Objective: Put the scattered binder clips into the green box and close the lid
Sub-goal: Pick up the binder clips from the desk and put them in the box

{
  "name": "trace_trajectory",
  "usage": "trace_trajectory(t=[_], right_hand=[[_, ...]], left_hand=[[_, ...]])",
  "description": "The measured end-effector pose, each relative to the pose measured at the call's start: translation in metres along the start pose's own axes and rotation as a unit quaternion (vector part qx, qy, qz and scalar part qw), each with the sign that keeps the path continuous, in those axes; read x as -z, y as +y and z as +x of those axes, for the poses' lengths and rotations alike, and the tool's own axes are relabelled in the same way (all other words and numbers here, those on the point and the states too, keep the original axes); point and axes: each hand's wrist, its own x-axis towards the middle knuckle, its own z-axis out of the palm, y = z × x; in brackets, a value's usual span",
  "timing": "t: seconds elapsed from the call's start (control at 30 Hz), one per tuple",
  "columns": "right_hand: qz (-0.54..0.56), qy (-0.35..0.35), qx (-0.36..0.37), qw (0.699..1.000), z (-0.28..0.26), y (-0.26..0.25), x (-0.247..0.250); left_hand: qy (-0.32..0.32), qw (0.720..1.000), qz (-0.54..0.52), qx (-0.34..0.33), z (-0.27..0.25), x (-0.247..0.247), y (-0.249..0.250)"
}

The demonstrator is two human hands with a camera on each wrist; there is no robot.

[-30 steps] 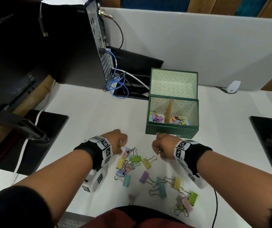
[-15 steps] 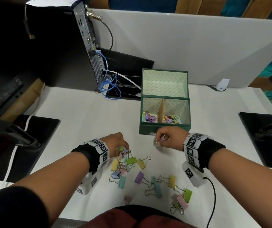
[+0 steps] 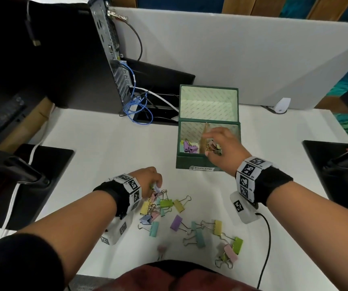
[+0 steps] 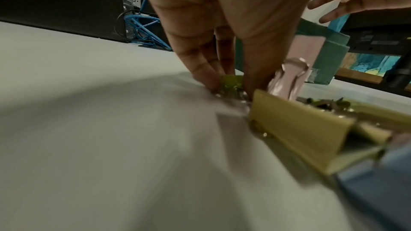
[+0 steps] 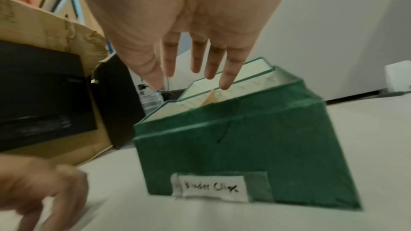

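Note:
The green box (image 3: 196, 161) stands on the white table with its lid (image 3: 208, 101) upright behind it; a handwritten label (image 5: 211, 189) is on its front. A brown divider splits it, with purple clips (image 3: 187, 147) to its left and more to its right. My right hand (image 3: 215, 141) hovers over the box's right part, fingers (image 5: 224, 80) straight and spread, holding nothing. My left hand (image 3: 155, 183) is down at the far end of the pile of scattered pastel binder clips (image 3: 162, 206), pinching a green clip (image 4: 232, 81) against the table. Pink (image 4: 289, 80) and yellow (image 4: 300, 129) clips lie beside it.
More clips (image 3: 198, 236) lie spread toward the near table edge. A black computer tower (image 3: 74, 49) with blue cables (image 3: 137, 108) stands back left, a white partition (image 3: 231, 59) behind. Black pads (image 3: 42, 164) (image 3: 337, 164) flank the work area.
My right hand rose from the table in front of the box to over its opening, and its fingers spread. My left hand stayed at the pile, working on a clip.

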Motion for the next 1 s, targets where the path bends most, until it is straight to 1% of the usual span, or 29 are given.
trace_trajectory(t=[0.1,0.17,0.27,0.33,0.4,0.47,0.53,0.63,0.8,0.9,1.0], right_hand=[[-0.054,-0.087,0.074,0.992,-0.008,-0.013,-0.012],[-0.103,-0.172,0.129,0.971,-0.012,-0.022,-0.024],[-0.174,-0.288,0.142,0.931,-0.019,-0.036,-0.046],[-0.181,-0.329,0.147,0.915,-0.022,-0.044,-0.059],[-0.167,-0.353,0.162,0.906,-0.024,-0.05,-0.072],[-0.19,-0.375,0.173,0.891,-0.024,-0.056,-0.083],[-0.242,-0.379,0.171,0.877,-0.021,-0.059,-0.094],[-0.273,-0.35,0.168,0.88,-0.017,-0.055,-0.1],[-0.284,-0.289,0.184,0.895,-0.016,-0.045,-0.096],[-0.296,-0.295,0.175,0.892,-0.014,-0.036,-0.095],[-0.289,-0.289,0.158,0.899,-0.016,-0.026,-0.091]], left_hand=[[0.022,1.0,-0.021,0.002,0.0,-0.001,-0.001],[0.046,0.998,-0.042,-0.004,0.0,-0.001,-0.003],[0.077,0.992,-0.103,0.008,-0.001,-0.002,-0.012],[0.095,0.986,-0.137,0.025,-0.004,-0.001,-0.017],[0.114,0.978,-0.168,0.044,-0.007,0.002,-0.02],[0.135,0.969,-0.195,0.069,-0.01,0.007,-0.022],[0.158,0.958,-0.225,0.086,-0.012,0.01,-0.023],[0.185,0.94,-0.271,0.092,-0.012,0.019,-0.018],[0.209,0.921,-0.324,0.049,-0.003,0.047,0.0],[0.229,0.907,-0.352,0.034,0.008,0.062,0.015],[0.233,0.899,-0.37,0.016,0.018,0.076,0.034]])
